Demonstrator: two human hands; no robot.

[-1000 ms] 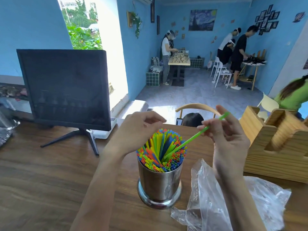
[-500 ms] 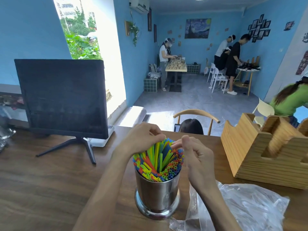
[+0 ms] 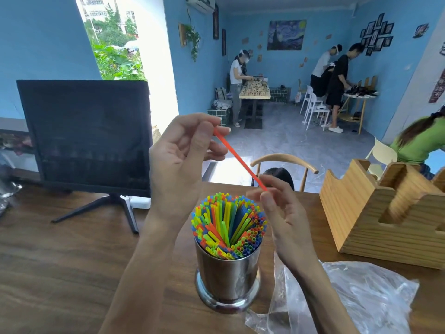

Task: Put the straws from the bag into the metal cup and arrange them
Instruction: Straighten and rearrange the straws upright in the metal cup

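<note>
The left hand is up in the air above the metal cup. Its thumb and first finger are bent and pinch the top end of one orange straw. The straw slants down to the right, and its low end sits between the thumb and fingertips of the right hand, which are curled and pinch it too. So both hands hold the same straw, one at each end, and it is not in the cup.

The cup stands upright on the wooden table, near the front edge and about in the middle. It is packed full of straws (green, yellow, blue and orange), and they fan out at the top. A clear plastic bag lies flat and crinkled just to the right of the cup, by the front right corner. A wooden holder sits by the right edge. A black monitor stands toward the back left
</note>
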